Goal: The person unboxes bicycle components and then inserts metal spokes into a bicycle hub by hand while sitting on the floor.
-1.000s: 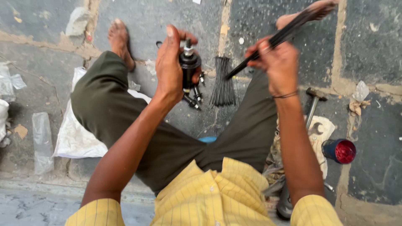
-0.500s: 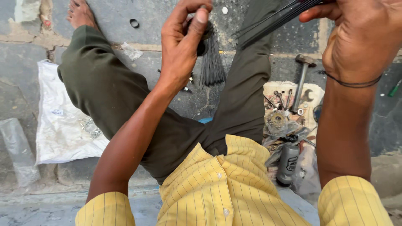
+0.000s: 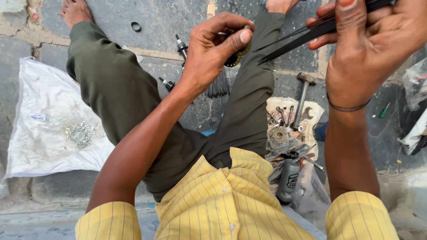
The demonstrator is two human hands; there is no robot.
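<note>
The person sits on a stone floor (image 3: 169, 18) with legs apart. A white cloth (image 3: 40, 133) lies by the left leg with a small heap of shiny metal bits (image 3: 80, 133) on it, and a scrap of cardboard (image 3: 316, 111) by the right leg carries a hammer (image 3: 302, 95) and loose tools.

The right hand (image 3: 369, 53) is clenched around a bundle of thin black spokes (image 3: 307, 31), thumb pressed over them, the ends fanning leftward. The left hand (image 3: 213, 49) is raised between the knees, fingers curled and pinching a small dark, toothed round part (image 3: 238, 57) — mostly hidden behind the fingers, so its full shape cannot be told.

The likely trouble is in the bundle: the spokes are slim, smooth and many, held near one end only, so a loosened thumb could let several slide out and scatter across the floor. The round part is gripped by fingertips alone — it could drop into the lap or roll among the clutter below.

The spokes look straight, uniformly dark and wiry, lying close together in the grip and spreading at the free ends.
</note>
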